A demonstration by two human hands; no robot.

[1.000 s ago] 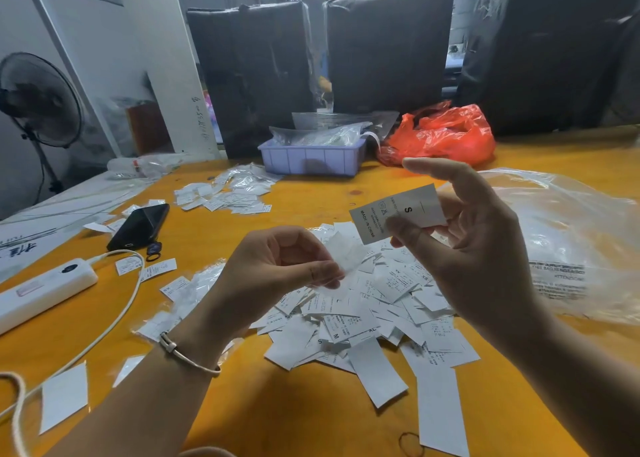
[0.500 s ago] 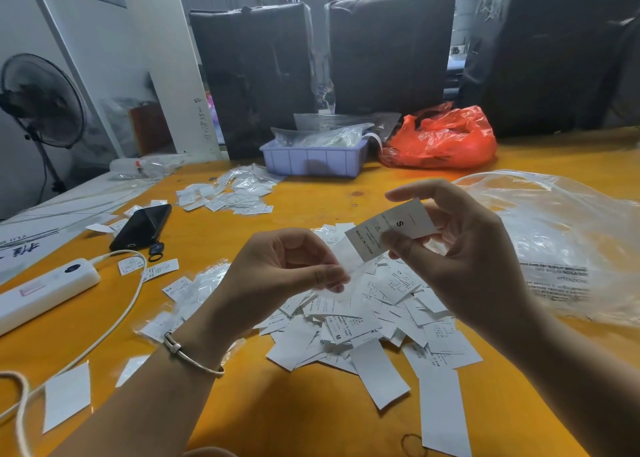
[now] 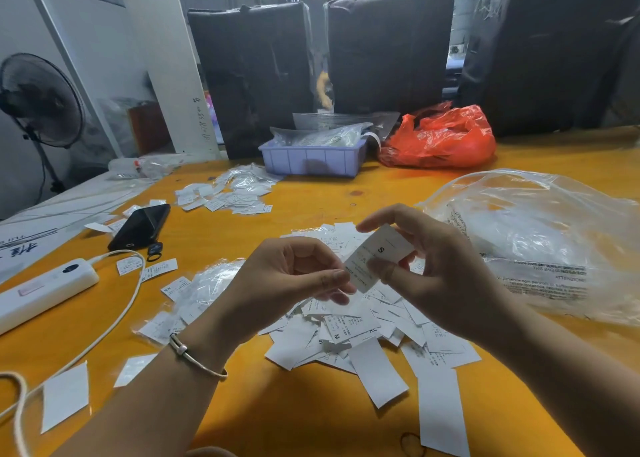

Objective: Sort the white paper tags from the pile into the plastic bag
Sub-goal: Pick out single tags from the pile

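Most still unsorted: pile (image 3: pixel 360 321) of white tags spread mid-tabletop toward the near edge. One tag (image 3: pixel 377 256), marked S, pinched between right hand (image 3: pixel 440 269) and left hand (image 3: pixel 287 276) above it. Plastic bag (image 3: pixel 540 238) lying by the right edge, contents unclear.

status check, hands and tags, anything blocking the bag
Right hand pinches an S tag above the pile; left hand pinches its lower corner. Clear plastic bag lies right of pile. Nothing in the way.

Both hands (image 3: pixel 363 276) raised, fingertips pinched
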